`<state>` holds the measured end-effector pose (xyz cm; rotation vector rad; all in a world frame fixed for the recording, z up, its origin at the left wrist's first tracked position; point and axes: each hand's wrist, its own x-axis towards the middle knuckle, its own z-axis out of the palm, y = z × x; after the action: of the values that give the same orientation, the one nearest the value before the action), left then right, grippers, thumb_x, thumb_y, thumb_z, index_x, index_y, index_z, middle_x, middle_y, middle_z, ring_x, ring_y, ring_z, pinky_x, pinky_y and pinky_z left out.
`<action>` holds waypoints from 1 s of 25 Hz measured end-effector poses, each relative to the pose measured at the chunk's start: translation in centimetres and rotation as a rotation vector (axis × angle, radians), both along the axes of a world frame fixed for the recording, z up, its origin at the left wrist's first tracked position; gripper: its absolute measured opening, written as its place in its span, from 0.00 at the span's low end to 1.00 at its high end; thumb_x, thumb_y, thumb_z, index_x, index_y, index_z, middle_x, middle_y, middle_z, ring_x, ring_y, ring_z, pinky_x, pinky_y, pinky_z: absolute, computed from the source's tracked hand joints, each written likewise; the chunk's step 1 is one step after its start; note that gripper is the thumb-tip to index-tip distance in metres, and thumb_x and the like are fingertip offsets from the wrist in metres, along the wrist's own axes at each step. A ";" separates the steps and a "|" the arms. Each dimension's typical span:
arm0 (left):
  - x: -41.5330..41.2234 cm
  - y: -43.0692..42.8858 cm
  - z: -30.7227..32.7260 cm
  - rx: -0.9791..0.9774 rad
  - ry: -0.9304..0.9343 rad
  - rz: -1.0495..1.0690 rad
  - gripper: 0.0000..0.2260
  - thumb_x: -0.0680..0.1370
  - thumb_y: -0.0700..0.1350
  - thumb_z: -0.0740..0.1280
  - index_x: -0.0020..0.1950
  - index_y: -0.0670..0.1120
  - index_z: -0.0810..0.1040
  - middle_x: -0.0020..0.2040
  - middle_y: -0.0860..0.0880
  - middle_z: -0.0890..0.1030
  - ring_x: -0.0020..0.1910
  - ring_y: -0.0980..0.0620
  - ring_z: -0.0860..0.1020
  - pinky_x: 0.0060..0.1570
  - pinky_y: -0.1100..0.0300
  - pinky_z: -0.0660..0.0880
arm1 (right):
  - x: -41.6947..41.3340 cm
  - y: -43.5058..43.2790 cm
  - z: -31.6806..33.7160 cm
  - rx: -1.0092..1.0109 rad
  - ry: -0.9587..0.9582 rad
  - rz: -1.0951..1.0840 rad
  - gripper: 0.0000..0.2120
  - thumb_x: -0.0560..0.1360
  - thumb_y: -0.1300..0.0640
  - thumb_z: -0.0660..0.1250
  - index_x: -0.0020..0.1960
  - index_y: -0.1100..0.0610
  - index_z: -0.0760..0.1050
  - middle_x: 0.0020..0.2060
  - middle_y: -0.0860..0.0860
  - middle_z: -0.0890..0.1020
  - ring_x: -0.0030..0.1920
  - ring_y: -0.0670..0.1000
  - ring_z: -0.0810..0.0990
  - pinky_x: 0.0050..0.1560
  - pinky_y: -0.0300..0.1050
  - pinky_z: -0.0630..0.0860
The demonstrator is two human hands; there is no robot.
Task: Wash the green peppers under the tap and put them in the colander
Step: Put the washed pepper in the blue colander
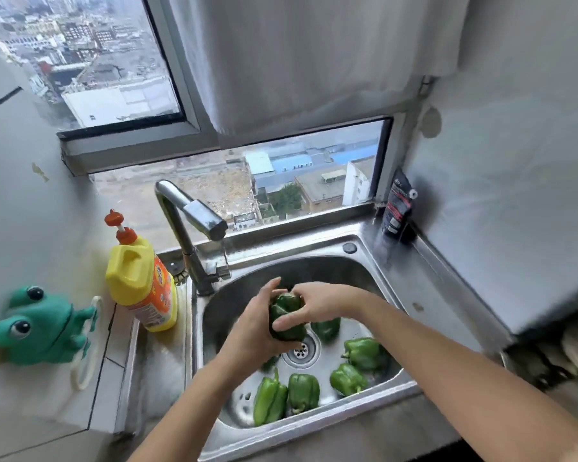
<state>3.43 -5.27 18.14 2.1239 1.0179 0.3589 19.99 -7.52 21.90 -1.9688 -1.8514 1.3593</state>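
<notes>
Steel sink [314, 268] fills the view, tap [194, 211] at its back-left. Left hand [254, 328] cups the held pepper [286, 311] from below and right hand [314, 303] curls over it, hiding most of it. Loose peppers [302, 391] ring the drain [301, 350], one half-hidden under the left wrist.

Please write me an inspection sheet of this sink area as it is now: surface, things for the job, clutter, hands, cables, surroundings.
Surface: steel sink, drain uncovered.
Job's things: one held pepper over the sink, near the tap; at least five loose peppers on the sink floor; colander not seen.
Clutter: yellow detergent bottle, green frog figure, dark pouch.
Hands: left hand and right hand, fingers curled round the held pepper.
Cables: nothing seen.
Surroundings: window, pale curtain.
</notes>
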 end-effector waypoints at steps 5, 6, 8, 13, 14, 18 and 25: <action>0.6 -1.4 0.2 0.138 0.219 -0.245 0.49 0.65 0.48 0.78 0.77 0.52 0.51 0.76 0.50 0.55 0.74 0.51 0.59 0.72 0.59 0.59 | 0.8 -6.6 -0.1 0.007 0.042 -0.319 0.28 0.65 0.42 0.75 0.59 0.53 0.71 0.54 0.51 0.80 0.54 0.51 0.79 0.57 0.47 0.76; 0.9 -1.4 0.3 0.183 0.318 -0.239 0.46 0.66 0.48 0.77 0.77 0.51 0.53 0.75 0.46 0.57 0.73 0.47 0.60 0.72 0.54 0.61 | 0.9 -8.0 -0.3 0.039 0.004 -0.398 0.30 0.64 0.43 0.75 0.61 0.52 0.70 0.55 0.50 0.79 0.54 0.50 0.78 0.55 0.46 0.75; 1.5 -1.3 0.4 0.197 0.289 -0.148 0.36 0.69 0.41 0.73 0.74 0.48 0.62 0.63 0.43 0.70 0.63 0.45 0.72 0.63 0.55 0.70 | 1.3 -10.3 -0.9 0.099 -0.125 -0.499 0.34 0.64 0.43 0.75 0.65 0.52 0.66 0.58 0.50 0.76 0.56 0.50 0.75 0.54 0.44 0.72; 4.7 -3.1 -0.3 0.138 0.707 -0.406 0.45 0.71 0.38 0.70 0.78 0.54 0.44 0.78 0.43 0.49 0.76 0.38 0.49 0.69 0.34 0.52 | 2.2 -16.2 -1.6 0.216 -0.069 -0.735 0.38 0.63 0.48 0.77 0.65 0.55 0.60 0.59 0.52 0.74 0.55 0.51 0.75 0.55 0.44 0.74; 5.7 -4.0 -0.4 0.134 0.734 -0.428 0.45 0.72 0.43 0.71 0.78 0.55 0.43 0.78 0.44 0.43 0.76 0.38 0.42 0.69 0.32 0.46 | 2.5 -17.2 -1.5 0.220 -0.070 -0.756 0.37 0.63 0.49 0.77 0.64 0.55 0.60 0.57 0.51 0.74 0.54 0.51 0.75 0.54 0.44 0.74; 10.8 -7.9 0.2 0.196 0.424 -0.377 0.32 0.75 0.55 0.67 0.76 0.52 0.59 0.78 0.45 0.50 0.76 0.37 0.44 0.72 0.36 0.46 | 5.1 -22.3 -0.6 0.277 -0.076 -0.889 0.38 0.66 0.46 0.75 0.66 0.57 0.59 0.53 0.48 0.69 0.54 0.48 0.71 0.51 0.41 0.67; 20.4 -18.4 1.8 0.059 -0.020 -0.478 0.14 0.77 0.47 0.66 0.62 0.49 0.77 0.67 0.47 0.72 0.67 0.48 0.70 0.66 0.58 0.64 | 13.6 -34.7 -0.9 0.478 0.019 -1.406 0.37 0.62 0.39 0.75 0.63 0.54 0.67 0.58 0.48 0.75 0.60 0.50 0.74 0.58 0.45 0.71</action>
<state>23.85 -23.64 19.92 2.3254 0.4659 0.1739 33.58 -42.26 21.03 -2.0849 -0.3203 0.4056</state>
